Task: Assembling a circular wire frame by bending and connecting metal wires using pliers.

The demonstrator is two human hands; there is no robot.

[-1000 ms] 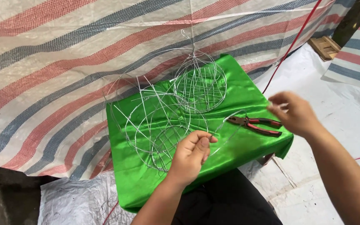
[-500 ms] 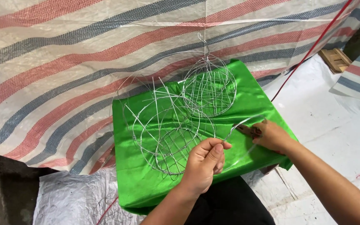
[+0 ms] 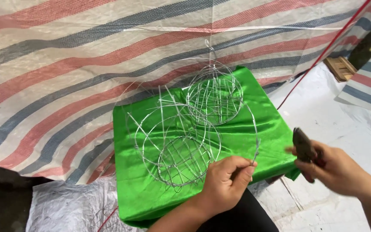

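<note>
My left hand is curled, thumb and forefinger pinching the free end of a thin wire that arcs up and away from the fingertips. My right hand is closed around a pair of pliers, dark jaws pointing up; the hand is blurred, so I cannot tell whether the jaws are apart or together. Pliers sit just to the right of the pinched wire end, near but not touching it

Just beyond my left hand: the wire basket frame, a round woven base with loose uprights fanning out from it, some bent into hoops. Further out, past that frame, a second, more finished wire basket with a small hook on top. Both rest on a green cloth draped over a raised surface in front of me

Judgement: step in hand is working the loose rim wire; tool is held, wire end is presented. Next move calls for bringing the jaws onto the wire right beside my left fingertips, keeping the pinch firm so the end does not spring

Beyond the cloth: striped tarpaulin. Right of my right hand: white sheeting, a red cord, a wooden block
</note>
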